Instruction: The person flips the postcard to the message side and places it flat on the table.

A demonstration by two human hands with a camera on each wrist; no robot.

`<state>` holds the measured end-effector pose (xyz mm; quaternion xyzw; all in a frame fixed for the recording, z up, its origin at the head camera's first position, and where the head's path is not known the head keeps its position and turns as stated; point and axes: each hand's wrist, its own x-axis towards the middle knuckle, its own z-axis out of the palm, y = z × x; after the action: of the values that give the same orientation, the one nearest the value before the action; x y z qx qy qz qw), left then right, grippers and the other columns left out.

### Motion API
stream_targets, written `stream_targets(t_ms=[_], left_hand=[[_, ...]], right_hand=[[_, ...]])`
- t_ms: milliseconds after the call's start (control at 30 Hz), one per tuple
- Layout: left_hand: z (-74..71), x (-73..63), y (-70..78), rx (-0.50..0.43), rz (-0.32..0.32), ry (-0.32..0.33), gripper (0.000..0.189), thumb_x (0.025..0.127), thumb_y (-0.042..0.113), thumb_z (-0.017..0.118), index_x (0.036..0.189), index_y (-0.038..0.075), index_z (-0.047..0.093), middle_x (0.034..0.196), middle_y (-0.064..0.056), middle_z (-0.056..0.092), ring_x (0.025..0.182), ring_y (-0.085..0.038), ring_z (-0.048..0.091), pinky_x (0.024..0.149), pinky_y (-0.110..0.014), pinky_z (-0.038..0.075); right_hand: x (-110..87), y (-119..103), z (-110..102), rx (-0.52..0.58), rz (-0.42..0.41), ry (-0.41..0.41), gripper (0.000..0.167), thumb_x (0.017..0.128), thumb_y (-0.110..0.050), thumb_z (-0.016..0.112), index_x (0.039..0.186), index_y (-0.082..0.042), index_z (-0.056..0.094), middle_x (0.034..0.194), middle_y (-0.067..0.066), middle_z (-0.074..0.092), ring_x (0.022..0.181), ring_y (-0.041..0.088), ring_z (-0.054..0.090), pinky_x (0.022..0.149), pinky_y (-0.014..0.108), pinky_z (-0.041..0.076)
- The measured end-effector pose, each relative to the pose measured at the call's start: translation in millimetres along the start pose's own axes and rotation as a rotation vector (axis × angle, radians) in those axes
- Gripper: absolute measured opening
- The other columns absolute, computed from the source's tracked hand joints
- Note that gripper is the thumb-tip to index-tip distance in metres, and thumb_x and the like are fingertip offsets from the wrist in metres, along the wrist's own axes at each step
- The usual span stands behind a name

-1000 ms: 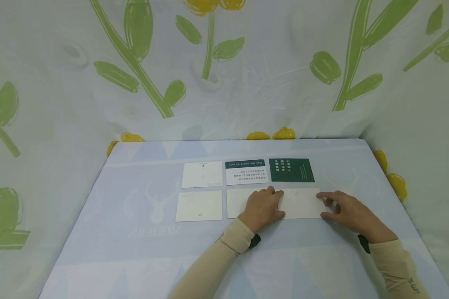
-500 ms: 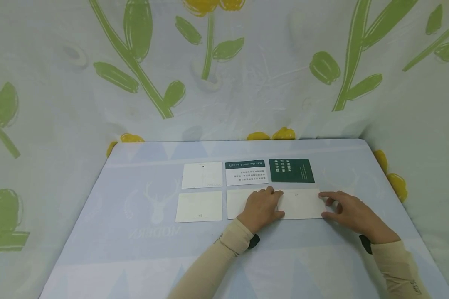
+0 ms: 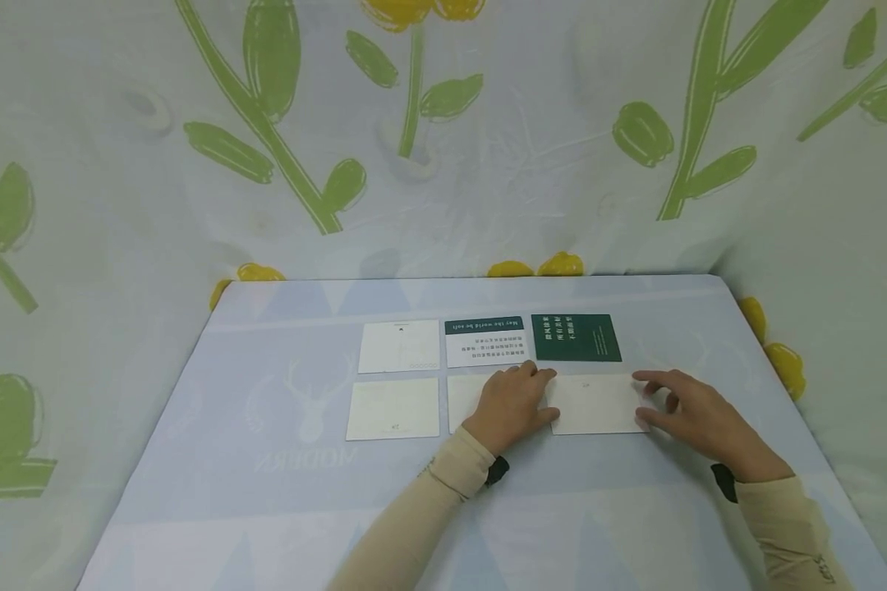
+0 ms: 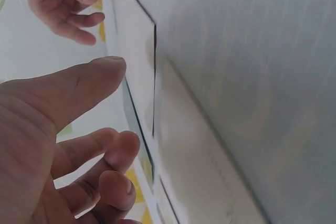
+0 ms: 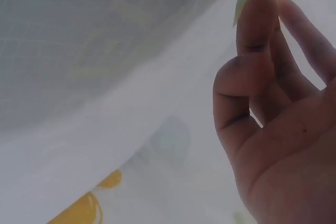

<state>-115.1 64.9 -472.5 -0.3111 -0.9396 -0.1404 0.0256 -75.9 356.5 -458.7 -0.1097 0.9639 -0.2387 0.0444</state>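
Observation:
A blank-looking white card (image 3: pixel 597 406) lies flat at the right end of the front row. My left hand (image 3: pixel 506 408) is at its left edge, thumb and fingers spread apart, hiding part of the middle white card (image 3: pixel 461 397). In the left wrist view, a gap shows between the thumb (image 4: pixel 100 77) and the loosely bent fingers. At the opposite edge of the right-end card is my right hand (image 3: pixel 698 417), its thumb and index fingertip right at the border. The right wrist view shows the right fingers (image 5: pixel 257 30) half bent.
Behind lie a dark green card (image 3: pixel 590 341), a white card with a green band (image 3: pixel 488 346) and a plain white card (image 3: pixel 399 351). Another white card (image 3: pixel 393 402) starts the front row at left. A patterned cloth covers the table (image 3: pixel 214 460); floral curtains stand around it.
The right-end white card has shifted slightly right, along with the right hand. My left hand has drawn back a little to the left, uncovering more of that card's left edge.

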Motion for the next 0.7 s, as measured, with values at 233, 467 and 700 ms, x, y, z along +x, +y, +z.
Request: stream_targets(t_ms=[233, 467, 700], left_hand=[[-12.6, 9.3, -18.3, -0.122, 0.042, -0.012, 0.058, 0.090, 0.044, 0.076, 0.138, 0.016, 0.062, 0.109, 0.001, 0.067, 0.088, -0.009, 0.061, 0.072, -0.019, 0.048], [-24.2, 27.6, -41.2, -0.147, 0.078, 0.021, 0.062, 0.092, 0.045, 0.074, 0.144, 0.014, 0.057, 0.118, -0.002, 0.064, 0.100, -0.013, 0.059, 0.083, -0.025, 0.050], [-24.8, 54.6, -57.9, -0.062, 0.059, -0.014, 0.070, 0.091, 0.050, 0.073, 0.147, 0.014, 0.052, 0.133, -0.006, 0.059, 0.111, -0.020, 0.055, 0.093, -0.030, 0.049]], right_hand=[[-2.8, 1, -1, 0.004, -0.044, 0.084, 0.061, 0.085, -0.022, 0.084, 0.138, -0.007, 0.057, 0.118, 0.012, 0.064, 0.091, 0.023, 0.058, 0.066, 0.032, 0.048], [-2.0, 3, 0, -0.014, -0.089, 0.157, 0.064, 0.084, -0.018, 0.084, 0.140, -0.004, 0.055, 0.128, 0.017, 0.061, 0.099, 0.029, 0.057, 0.076, 0.048, 0.051], [-2.7, 7, -3, 0.000, -0.082, 0.176, 0.068, 0.086, -0.018, 0.082, 0.145, -0.004, 0.050, 0.133, 0.018, 0.057, 0.104, 0.031, 0.055, 0.079, 0.054, 0.050]])
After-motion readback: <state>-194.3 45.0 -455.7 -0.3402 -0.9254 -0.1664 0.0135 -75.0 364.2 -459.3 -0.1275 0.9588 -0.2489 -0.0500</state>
